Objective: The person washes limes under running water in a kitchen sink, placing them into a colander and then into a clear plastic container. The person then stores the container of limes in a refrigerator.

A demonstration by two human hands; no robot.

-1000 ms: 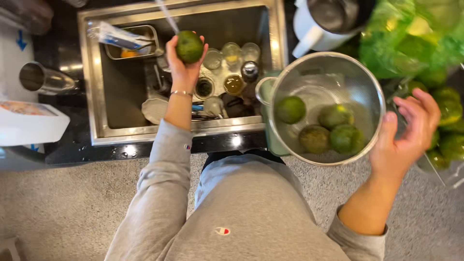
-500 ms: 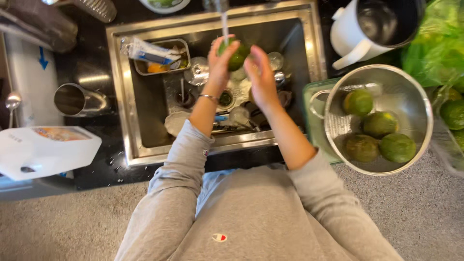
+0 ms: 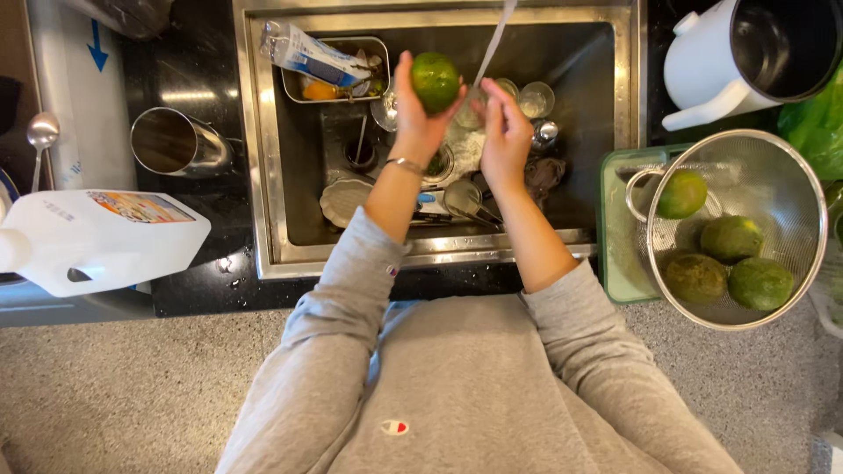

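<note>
Our left hand point(image 3: 413, 114) closes its grip around a green citrus fruit point(image 3: 436, 81), held above the steel sink point(image 3: 263, 175) just beside the tap's water stream point(image 3: 492, 48); our right hand point(image 3: 505, 132), fingers spread and holding nothing, sits under that stream at three o'clock of the fruit. To rinse well, we judge, the fruit should turn fully beneath the flow. Four more green fruits wait in the metal colander point(image 3: 790, 175) on the bench, well apart at four o'clock.
</note>
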